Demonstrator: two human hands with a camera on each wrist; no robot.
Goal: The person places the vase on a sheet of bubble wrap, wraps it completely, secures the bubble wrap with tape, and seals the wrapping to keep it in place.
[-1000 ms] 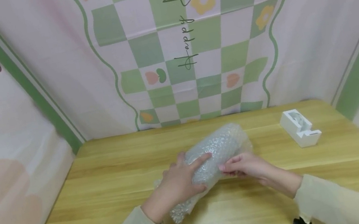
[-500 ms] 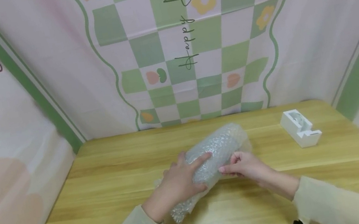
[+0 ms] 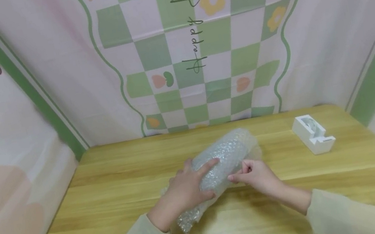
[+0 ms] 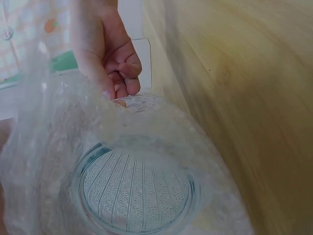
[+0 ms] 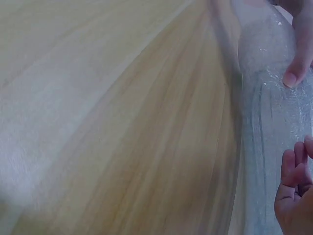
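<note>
A roll of bubble wrap (image 3: 229,153) lies slanted across the table. Through its end in the left wrist view shows the round, ribbed face of a clear glass vessel (image 4: 137,193); its full shape is hidden. My left hand (image 3: 187,190) holds the roll from above, index finger along the top, thumb on the near side; the other fingers reach over the far side, partly hidden. My right hand (image 3: 258,177) is at the roll's near right side, thumb and forefinger pinching the wrap's loose edge, other fingers curled. The left thumb (image 5: 292,77) presses the wrap in the right wrist view.
A white tape dispenser (image 3: 314,134) with a roll of tape stands at the back right of the wooden table (image 3: 115,180). Behind the table hangs a green and white checked curtain (image 3: 185,54). Patterned curtains also close off both sides.
My right hand's forefinger has drawn up into a bent loop over the thumb, and its wrist has shifted slightly. The left hand and the wrapped roll have hardly moved.
</note>
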